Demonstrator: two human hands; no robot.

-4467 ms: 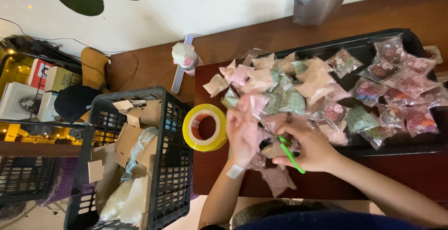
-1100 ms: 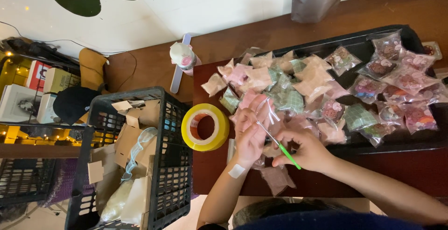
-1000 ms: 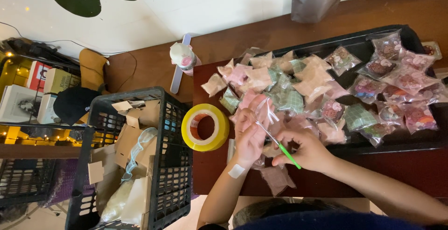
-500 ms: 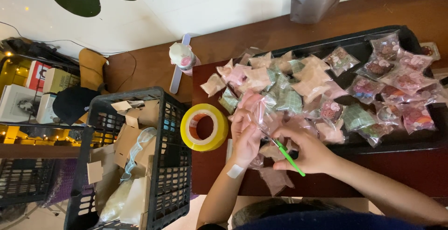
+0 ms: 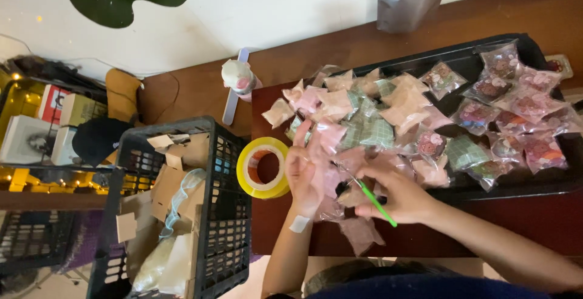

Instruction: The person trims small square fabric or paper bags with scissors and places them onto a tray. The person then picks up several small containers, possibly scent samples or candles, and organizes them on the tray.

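My left hand (image 5: 305,171) lies flat with fingers spread on a small clear packet with pink paper inside (image 5: 328,180), pressing it to the dark red table (image 5: 425,247). My right hand (image 5: 398,193) grips a thin green-handled tool (image 5: 371,197) like a pen, its metal tip pointing at the packet under my left fingers. Several more small packets in pink, beige and green (image 5: 358,111) are heaped just beyond both hands. Another pinkish packet (image 5: 361,235) hangs over the table's near edge.
A black tray (image 5: 528,180) at the right holds several clear bags of colourful items. A yellow tape roll (image 5: 263,167) sits left of my left hand. A black crate (image 5: 225,226) with cardboard scraps stands at the left. A small white bottle (image 5: 238,77) stands behind.
My hands have stayed at the same spot over the packet; the green tool's tip has shifted slightly towards my left fingers, and my left hand has flattened on the packet.
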